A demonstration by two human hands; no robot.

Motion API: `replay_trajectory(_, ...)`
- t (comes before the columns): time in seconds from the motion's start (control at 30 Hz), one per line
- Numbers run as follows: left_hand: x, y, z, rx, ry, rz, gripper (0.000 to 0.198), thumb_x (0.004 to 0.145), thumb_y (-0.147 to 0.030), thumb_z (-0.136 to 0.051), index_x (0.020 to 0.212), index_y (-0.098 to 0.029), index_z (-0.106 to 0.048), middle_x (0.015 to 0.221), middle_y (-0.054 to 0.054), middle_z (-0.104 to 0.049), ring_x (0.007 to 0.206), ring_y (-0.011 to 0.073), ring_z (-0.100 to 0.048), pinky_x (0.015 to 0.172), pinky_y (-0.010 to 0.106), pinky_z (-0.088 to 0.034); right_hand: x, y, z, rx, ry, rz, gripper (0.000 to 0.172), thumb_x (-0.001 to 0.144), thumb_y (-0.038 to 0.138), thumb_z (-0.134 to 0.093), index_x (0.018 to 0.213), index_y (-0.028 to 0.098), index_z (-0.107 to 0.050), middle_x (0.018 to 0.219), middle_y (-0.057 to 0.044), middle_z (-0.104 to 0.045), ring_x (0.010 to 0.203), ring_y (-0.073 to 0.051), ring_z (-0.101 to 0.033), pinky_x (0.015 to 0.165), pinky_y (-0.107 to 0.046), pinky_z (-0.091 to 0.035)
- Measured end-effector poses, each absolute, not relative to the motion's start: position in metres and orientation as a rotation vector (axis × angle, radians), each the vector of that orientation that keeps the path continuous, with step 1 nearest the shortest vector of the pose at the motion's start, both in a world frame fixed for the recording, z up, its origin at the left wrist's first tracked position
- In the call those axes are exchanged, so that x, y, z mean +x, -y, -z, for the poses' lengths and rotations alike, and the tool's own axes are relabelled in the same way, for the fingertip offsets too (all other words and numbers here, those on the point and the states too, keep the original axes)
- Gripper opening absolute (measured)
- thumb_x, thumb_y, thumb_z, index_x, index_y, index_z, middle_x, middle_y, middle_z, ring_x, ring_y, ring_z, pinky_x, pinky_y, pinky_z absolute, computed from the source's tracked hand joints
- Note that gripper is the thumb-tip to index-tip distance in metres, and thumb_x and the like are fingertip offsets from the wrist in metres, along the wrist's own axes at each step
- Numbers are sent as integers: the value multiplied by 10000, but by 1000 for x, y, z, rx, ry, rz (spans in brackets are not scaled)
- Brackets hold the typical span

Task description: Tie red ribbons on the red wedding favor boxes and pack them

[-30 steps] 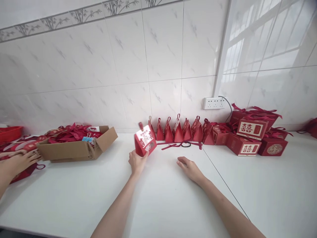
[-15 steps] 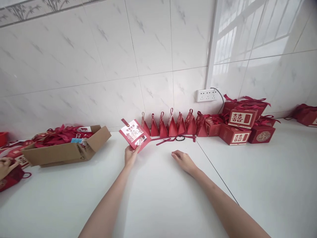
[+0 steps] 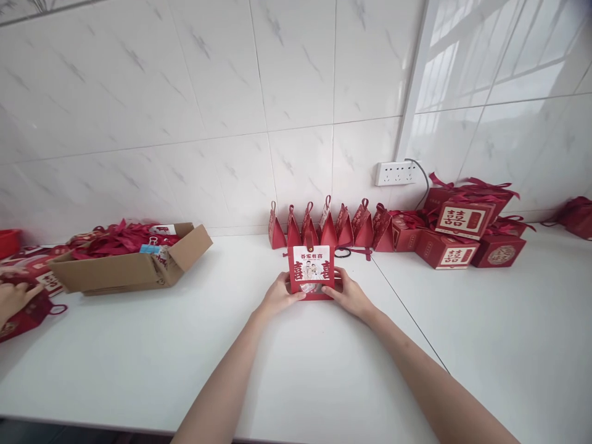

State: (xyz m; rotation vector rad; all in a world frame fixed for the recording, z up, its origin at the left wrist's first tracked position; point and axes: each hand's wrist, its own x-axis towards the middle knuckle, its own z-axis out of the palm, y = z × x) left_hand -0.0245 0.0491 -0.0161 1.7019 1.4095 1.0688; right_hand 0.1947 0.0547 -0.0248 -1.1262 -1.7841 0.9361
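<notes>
Between my two hands a red and white gift box [image 3: 312,262] stands upright on the white table, its printed front facing me and a strap with a button at its top. My left hand [image 3: 280,295] grips its left side, thumb on the lower front. On the other side my right hand [image 3: 350,295] holds it the same way, its thumb near the bottom corner. Right behind it, a row of red triangular gift boxes [image 3: 362,231] with loop handles stands along the wall. A black ring [image 3: 342,253] and red ribbon strips [image 3: 363,251] lie partly hidden behind the box.
A cardboard box [image 3: 111,271] full of red ribbons stands to the left, a blue binder clip [image 3: 150,246] on it. Another person's hand [image 3: 16,300] touches a red box at the far left. Stacked red boxes [image 3: 462,219] stand at right, below a power strip [image 3: 395,173].
The gift box has moved right and down, from tilted in my left hand to upright on the table. My right hand has come to it and now holds its right side.
</notes>
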Motion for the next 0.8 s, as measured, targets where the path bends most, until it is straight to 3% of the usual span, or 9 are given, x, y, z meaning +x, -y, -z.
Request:
replay_trajectory(0.6,-18,-34,1,2015,-1379,-1025,594,711,-227,-615,1275,-208,-428,1229,77,-588,1111,246,-565,948,391,-464,197,-53,24,-1071,1793,-968,504,751,373,-620,1167,223,-378,1254,-112,-566,1146,-238,-555,975,-441,-441)
replay_trajectory(0.7,-10,6,-1,2147,-1613,-1240,631,781,-243,-542,1370,-201,-319,1339,122,-490,1246,273,-456,1036,489,-375,197,-52,21,-1130,1757,-952,469,742,373,-630,1125,218,-408,1206,-110,-600,1115,-235,-576,973,-439,-441)
replay_trajectory(0.8,-1,85,25,2594,-1456,-1212,521,866,-290,-406,1381,-269,-331,1350,103,-488,1248,246,-465,1016,473,-413,197,-53,22,-1110,1728,-983,457,731,365,-645,1102,220,-422,1177,-102,-622,1085,-227,-597,949,-424,-463)
